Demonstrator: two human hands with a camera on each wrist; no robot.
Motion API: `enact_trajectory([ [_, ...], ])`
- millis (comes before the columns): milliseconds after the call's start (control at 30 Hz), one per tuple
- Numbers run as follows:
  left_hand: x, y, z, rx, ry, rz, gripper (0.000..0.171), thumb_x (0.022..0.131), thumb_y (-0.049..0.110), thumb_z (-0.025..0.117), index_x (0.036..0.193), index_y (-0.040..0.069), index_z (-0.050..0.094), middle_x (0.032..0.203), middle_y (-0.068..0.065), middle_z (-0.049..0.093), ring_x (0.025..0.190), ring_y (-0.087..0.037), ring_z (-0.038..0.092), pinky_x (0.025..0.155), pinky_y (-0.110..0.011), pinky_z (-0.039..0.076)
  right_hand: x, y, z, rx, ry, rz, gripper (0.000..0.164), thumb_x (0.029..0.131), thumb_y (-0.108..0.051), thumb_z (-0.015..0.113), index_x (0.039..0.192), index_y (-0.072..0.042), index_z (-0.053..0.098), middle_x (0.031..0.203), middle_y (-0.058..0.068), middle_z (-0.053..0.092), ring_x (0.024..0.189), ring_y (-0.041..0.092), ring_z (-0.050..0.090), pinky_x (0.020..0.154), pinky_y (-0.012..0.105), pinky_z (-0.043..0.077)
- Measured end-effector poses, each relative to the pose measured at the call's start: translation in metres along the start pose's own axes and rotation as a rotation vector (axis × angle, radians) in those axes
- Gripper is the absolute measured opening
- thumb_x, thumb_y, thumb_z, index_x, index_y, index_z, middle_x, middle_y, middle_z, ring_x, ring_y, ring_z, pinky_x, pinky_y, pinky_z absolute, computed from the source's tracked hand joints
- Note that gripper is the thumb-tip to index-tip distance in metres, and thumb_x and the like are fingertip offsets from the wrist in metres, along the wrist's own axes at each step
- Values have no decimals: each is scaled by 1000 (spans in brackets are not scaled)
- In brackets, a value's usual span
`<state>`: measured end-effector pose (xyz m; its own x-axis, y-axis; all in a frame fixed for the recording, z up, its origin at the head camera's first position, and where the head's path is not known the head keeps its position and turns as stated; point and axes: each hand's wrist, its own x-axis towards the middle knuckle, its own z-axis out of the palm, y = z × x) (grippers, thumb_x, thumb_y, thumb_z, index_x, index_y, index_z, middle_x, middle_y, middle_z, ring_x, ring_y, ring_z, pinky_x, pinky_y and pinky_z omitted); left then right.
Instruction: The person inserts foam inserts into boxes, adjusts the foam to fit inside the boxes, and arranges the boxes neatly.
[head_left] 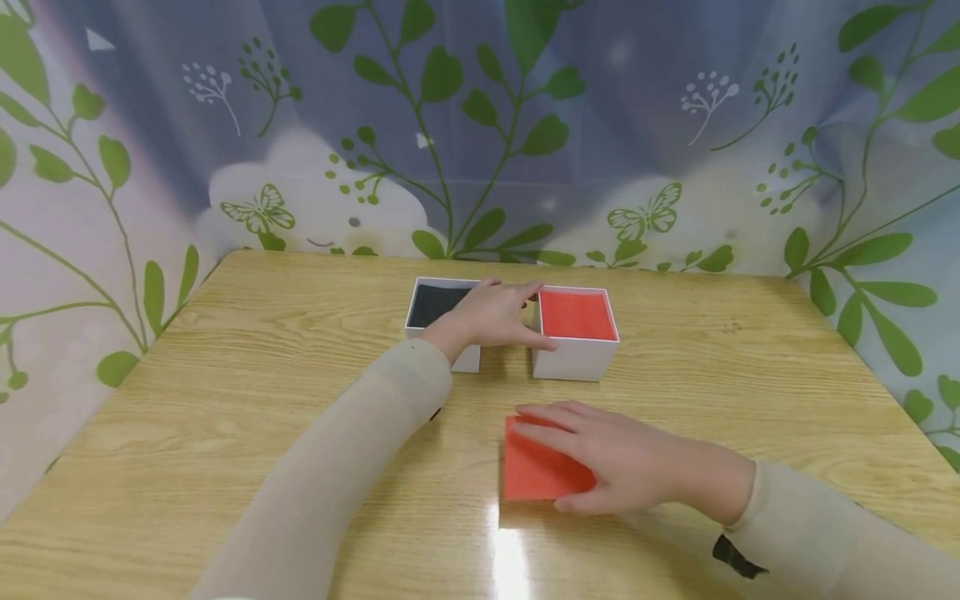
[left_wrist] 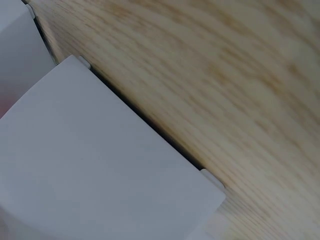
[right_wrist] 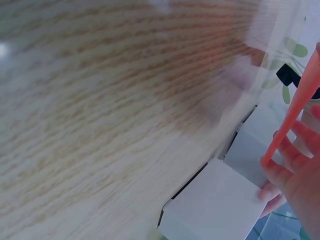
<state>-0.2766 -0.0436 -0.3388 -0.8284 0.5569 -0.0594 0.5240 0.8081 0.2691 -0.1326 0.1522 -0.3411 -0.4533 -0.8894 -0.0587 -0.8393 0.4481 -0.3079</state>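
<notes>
My left hand (head_left: 495, 317) reaches over the right part of a white box of black sheets (head_left: 438, 305) to a second white box holding red sheets (head_left: 576, 313). Its thumb lies at this second box's front rim and a finger at the back left corner, gripping its left side. My right hand (head_left: 626, 457) holds a square red sheet (head_left: 536, 467) in front of the boxes. Thumb and fingers pinch the sheet, seen nearly edge-on in the right wrist view. A white box wall (left_wrist: 110, 155) fills much of the left wrist view.
Both boxes stand side by side, with a narrow gap, on a wood-grain table (head_left: 300, 333). Behind it hangs a curtain (head_left: 480, 125) with green leaves and butterflies. A black strap piece (head_left: 738, 557) hangs at the right sleeve.
</notes>
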Motion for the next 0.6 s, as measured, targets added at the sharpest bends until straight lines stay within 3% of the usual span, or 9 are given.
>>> enact_trajectory([
  [600, 0, 0, 0, -5, -5, 4, 102, 73, 73, 56, 150, 16, 21, 139, 5, 47, 118, -7, 49, 111, -38, 13, -7, 4, -1, -20, 18, -2, 72, 89, -46, 57, 148, -20, 27, 151, 0, 25, 133, 23, 29, 101, 45, 37],
])
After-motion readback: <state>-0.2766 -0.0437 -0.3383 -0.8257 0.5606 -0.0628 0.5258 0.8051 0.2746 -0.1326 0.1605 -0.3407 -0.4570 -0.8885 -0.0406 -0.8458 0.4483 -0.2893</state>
